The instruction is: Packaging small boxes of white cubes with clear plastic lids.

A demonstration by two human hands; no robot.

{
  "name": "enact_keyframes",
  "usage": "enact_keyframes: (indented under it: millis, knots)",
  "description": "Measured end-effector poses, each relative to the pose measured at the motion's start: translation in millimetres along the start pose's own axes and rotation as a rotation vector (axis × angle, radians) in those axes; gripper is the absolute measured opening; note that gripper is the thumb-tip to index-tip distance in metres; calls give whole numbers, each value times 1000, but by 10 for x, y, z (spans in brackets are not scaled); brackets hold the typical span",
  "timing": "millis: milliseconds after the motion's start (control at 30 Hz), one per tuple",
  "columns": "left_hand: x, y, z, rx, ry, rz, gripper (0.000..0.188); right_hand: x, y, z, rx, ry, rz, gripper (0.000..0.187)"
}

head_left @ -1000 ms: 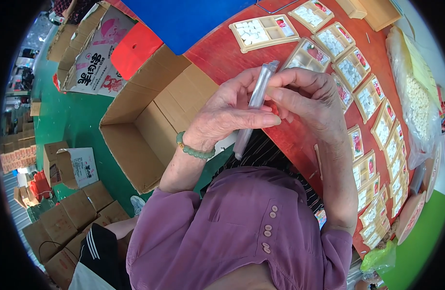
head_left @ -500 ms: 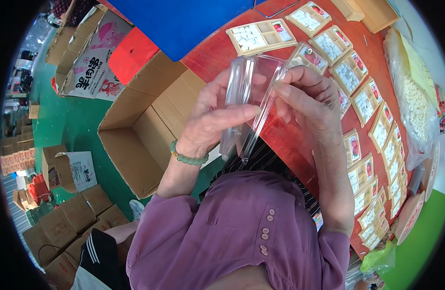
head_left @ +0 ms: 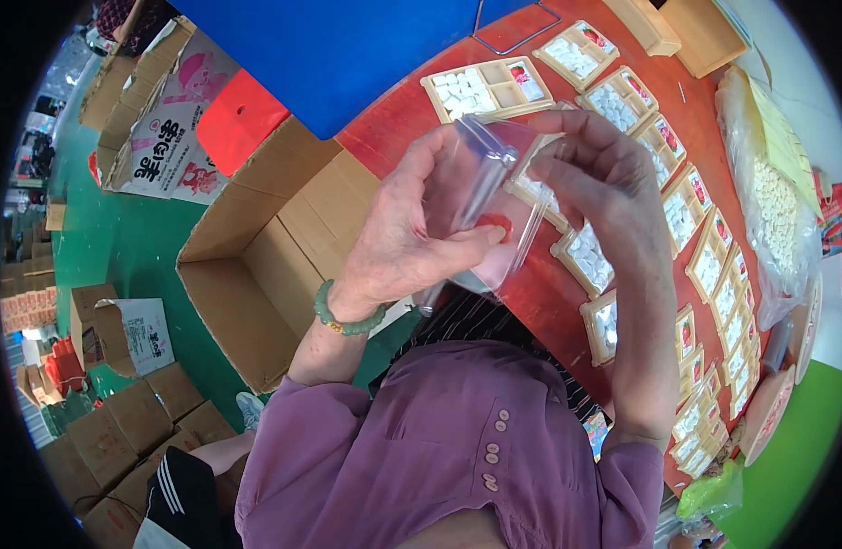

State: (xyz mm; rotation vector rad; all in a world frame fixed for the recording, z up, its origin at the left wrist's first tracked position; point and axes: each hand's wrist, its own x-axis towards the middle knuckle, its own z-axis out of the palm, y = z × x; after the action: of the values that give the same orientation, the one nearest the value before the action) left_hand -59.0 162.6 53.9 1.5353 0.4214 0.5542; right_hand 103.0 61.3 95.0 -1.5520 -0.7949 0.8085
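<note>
So it's one head cam, the left half of a side-by-side fisheye pair, aimed down from the wearer's own eye level or thereabouts. Super wide: straight edges bow toward the rim, and the left and right sides go black. Picture's upright, not mirrored, so its left is the wearer's left. Purple shirt (head_left: 412, 425) fills bottom centre, while the left grip (head_left: 410, 220) and right grip (head_left: 604, 174) sit mid-frame, pretty near the lens. Red tabletop (head_left: 541, 285) takes the right, green floor (head_left: 119, 247) lies farther off on the left.
</note>
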Motion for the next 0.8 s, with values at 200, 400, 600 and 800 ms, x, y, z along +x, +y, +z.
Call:
enact_keyframes:
  millis: [200,400,600,800]
  knots:
    - [181,-24,-236,-67,121,-19,66,474,240,-418,200,162,-9,28]
    - [350,-162,-439,2,160,-18,61,867,483,-361,337,212,69,27]
    - [434,-167,-512,-94,104,-49,65,1035,604,-242,380,183,69,27]
    - [523,-183,-540,-93,51,-96,64,1043,601,-181,283,230,67,27]
